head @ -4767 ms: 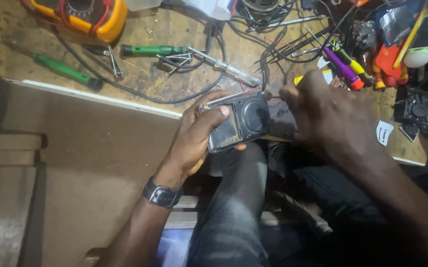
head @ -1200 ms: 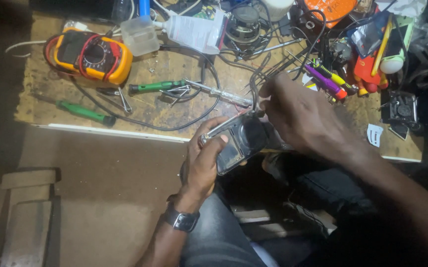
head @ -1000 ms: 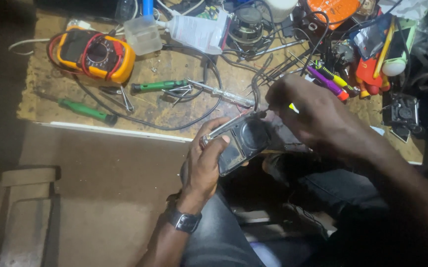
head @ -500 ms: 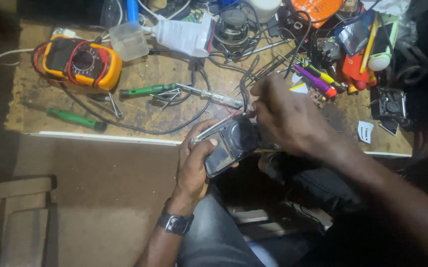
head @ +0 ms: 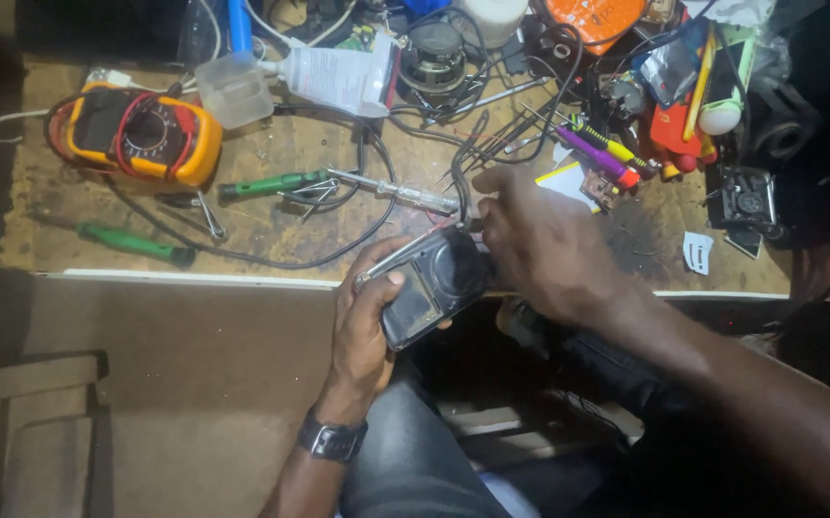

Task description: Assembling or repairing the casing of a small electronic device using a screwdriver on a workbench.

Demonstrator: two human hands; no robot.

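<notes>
Since 0.5 s ago, hands and camera [head: 434, 285] barely shifted. Left hand [head: 365, 321] wraps closed around the compact camera's left end, at the near bench [head: 271, 216] edge. Right hand [head: 540, 245] covers its right end; finger closure cannot be told. Multimeter [head: 137, 139] far left.

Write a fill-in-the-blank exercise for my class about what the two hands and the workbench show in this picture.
1. The left hand grips a small dark compact ____ with a round lens.
2. The right hand works at the camera's ____ end, near the bench edge.
3. The multimeter on the workbench has an orange-yellow case and lies to the ____ of the green-handled screwdriver.
4. A dark ____ sits on the left wrist.

Missing words: camera; upper; left; watch
</notes>
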